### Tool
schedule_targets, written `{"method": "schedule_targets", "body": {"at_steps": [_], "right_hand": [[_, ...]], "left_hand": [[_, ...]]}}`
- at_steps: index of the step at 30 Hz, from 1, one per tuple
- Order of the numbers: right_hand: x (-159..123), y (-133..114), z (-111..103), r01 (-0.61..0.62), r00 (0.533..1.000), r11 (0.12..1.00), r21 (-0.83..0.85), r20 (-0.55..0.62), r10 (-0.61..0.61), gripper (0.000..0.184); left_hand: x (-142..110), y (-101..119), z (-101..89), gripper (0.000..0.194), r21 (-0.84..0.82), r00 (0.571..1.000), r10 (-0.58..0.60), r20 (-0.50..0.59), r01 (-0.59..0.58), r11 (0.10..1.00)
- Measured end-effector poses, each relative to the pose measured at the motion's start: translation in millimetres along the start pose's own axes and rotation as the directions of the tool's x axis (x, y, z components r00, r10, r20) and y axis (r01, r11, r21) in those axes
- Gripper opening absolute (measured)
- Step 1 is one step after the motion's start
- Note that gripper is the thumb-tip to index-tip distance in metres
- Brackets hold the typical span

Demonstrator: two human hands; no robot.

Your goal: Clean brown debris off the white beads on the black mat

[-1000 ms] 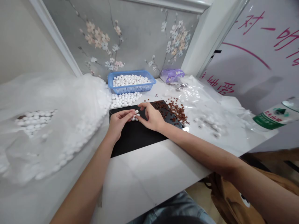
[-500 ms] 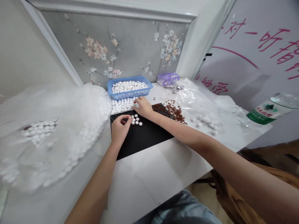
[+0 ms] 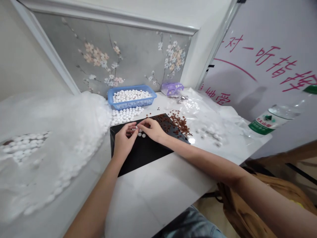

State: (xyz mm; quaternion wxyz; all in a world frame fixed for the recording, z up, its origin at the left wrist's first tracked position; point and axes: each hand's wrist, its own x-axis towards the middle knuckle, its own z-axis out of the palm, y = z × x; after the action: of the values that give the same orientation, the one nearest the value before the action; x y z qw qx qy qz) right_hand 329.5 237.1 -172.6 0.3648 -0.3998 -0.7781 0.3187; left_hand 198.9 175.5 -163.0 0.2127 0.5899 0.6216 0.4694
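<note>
Head view: left hand (image 3: 122, 142) and right hand (image 3: 151, 129) at centre frame, fingers (image 3: 135, 127) curled narrowly over small white round beads (image 3: 140, 135) on a flat black rectangular board (image 3: 141, 155); whether any bead is held cannot be told. Blue plastic basket (image 3: 133, 105) at upper centre.

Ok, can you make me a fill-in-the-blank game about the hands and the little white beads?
The basket full of white beads is ____.
The left hand and right hand are over a ____ board.
The brown bits lie to the ____ of the hands.
The water bottle has a ____ label.

Missing words: blue, black, right, green.
</note>
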Motion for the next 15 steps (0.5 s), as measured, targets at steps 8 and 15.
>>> {"method": "schedule_targets", "body": {"at_steps": [8, 15], "right_hand": [[-1, 20, -43, -0.006, 0.999, 0.963, -0.268, -0.034, -0.003, 0.012], [-3, 41, -60, -0.088, 0.996, 0.883, -0.461, -0.022, 0.088, 0.008]], "left_hand": [[-1, 4, 1.1, 0.033, -0.005, 0.998, -0.037, 0.049, 0.037, 0.999], [0, -1, 1.2, 0.035, -0.068, 0.997, -0.064, 0.046, 0.067, 0.995]]}}
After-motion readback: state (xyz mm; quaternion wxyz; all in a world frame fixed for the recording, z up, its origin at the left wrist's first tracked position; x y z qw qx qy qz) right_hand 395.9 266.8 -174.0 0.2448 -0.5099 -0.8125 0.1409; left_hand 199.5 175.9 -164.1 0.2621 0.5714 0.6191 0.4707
